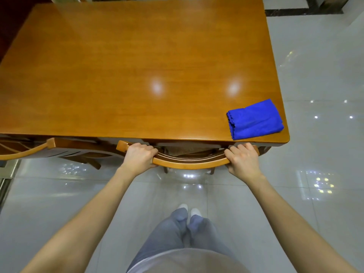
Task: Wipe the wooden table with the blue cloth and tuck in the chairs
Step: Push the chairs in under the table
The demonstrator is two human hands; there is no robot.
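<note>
Head view, entries left to right.

1. Wooden surface [122,62]: glossy orange-brown top filling most of the upper frame; two light glares lay toward its near edge.
2. Second chair [50,143]: at the far left, its curved top rail stood just outside the near edge; its seat sat beneath the surface.
3. Left hand [138,157]: set on the left end of the nearer chair's top rail; its fingers [150,150] were curled over the rail, gripping it, with the bare forearm reaching in from below.
4. Chair [189,164]: centred at the near edge, with a curved wooden top rail; the seat was largely under the surface, and the rail was just beside the edge.
5. Trousers [167,239]: grey-blue, low centre; white shoes [184,206] were side by side on the floor behind the chair.
6. Right hand [243,159]: on the right end of the same rail; fingers wrapped over the rail and holding it.
7. Blue cloth [255,120]: folded, lying flat at the near right corner of the surface; well apart from both hands, touched by neither.
8. Tiled floor [319,79]: pale and glossy, with lamp reflections at right.
</note>
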